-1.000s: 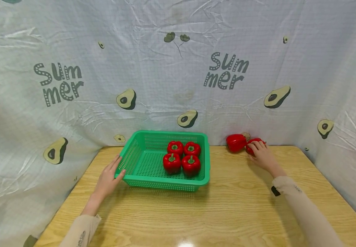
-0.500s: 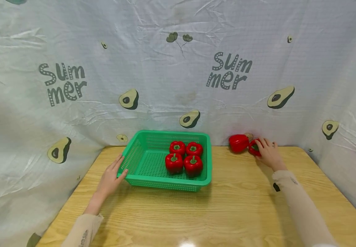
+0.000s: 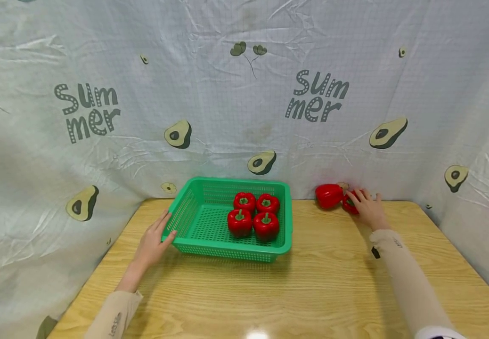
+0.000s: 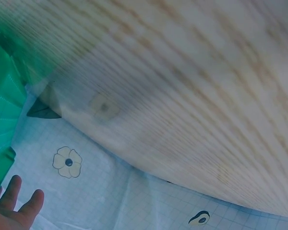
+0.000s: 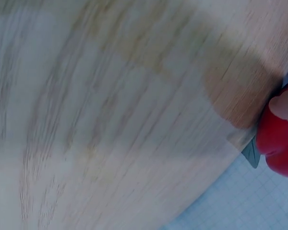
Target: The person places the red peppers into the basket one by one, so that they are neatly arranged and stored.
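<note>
My left hand (image 3: pixel 149 245) rests on the left rim of a green plastic basket (image 3: pixel 227 251), fingers fairly straight and thumb at the front corner. The left wrist view catches the fingers (image 4: pixel 31 207) beside the basket wall (image 4: pixel 2 110). Inside the basket, red bell peppers (image 3: pixel 240 225) stand grouped at the right, stems up. At the back right of the table, my right hand (image 3: pixel 369 212) holds another red bell pepper (image 3: pixel 348 204), partly hidden by the fingers. A fingertip (image 5: pixel 285 106) presses on that pepper (image 5: pixel 278 136) in the right wrist view. Just left of it lies one more bell pepper (image 3: pixel 328 196).
The wooden table (image 3: pixel 312 287) extends in front of the basket and to its right. A pale printed cloth (image 3: pixel 223 108) hangs behind the table and along both sides, close behind the two peppers at the back right.
The right hand has turned the pepper, so its green stem side now shows toward the left front. The left hand stays on the basket rim. The head view has shifted slightly.
</note>
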`<state>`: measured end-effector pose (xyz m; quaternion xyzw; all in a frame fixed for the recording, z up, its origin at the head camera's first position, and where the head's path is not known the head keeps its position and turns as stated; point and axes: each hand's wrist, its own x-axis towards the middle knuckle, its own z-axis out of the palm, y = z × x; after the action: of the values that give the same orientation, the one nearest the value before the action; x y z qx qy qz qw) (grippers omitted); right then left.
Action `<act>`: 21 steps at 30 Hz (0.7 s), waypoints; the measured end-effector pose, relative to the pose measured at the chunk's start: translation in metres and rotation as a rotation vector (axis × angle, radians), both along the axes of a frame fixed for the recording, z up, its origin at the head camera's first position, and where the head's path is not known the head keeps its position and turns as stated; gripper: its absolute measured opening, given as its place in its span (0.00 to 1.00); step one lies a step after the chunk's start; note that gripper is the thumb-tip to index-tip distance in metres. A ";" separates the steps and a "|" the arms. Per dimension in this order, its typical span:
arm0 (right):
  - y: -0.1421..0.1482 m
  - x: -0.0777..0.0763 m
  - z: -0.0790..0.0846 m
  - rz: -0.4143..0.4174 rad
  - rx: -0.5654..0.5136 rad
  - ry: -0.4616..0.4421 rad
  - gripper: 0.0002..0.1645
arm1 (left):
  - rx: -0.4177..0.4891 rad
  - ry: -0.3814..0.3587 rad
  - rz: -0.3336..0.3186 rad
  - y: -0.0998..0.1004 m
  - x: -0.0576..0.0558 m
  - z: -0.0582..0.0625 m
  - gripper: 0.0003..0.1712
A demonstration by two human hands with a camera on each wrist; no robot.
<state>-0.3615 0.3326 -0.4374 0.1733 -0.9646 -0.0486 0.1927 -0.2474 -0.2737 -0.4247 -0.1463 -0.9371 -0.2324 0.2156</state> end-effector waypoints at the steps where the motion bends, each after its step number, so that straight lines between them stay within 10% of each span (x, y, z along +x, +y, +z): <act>1: 0.000 0.000 0.000 -0.004 0.006 -0.002 0.44 | -0.002 -0.003 0.000 0.000 0.000 0.000 0.32; 21: -0.002 -0.001 -0.004 -0.050 0.102 0.114 0.32 | -0.008 -0.016 0.004 0.000 0.000 0.002 0.32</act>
<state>-0.3622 0.3307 -0.4410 0.1556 -0.9524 -0.1123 0.2369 -0.2471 -0.2736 -0.4223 -0.1435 -0.9399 -0.2296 0.2081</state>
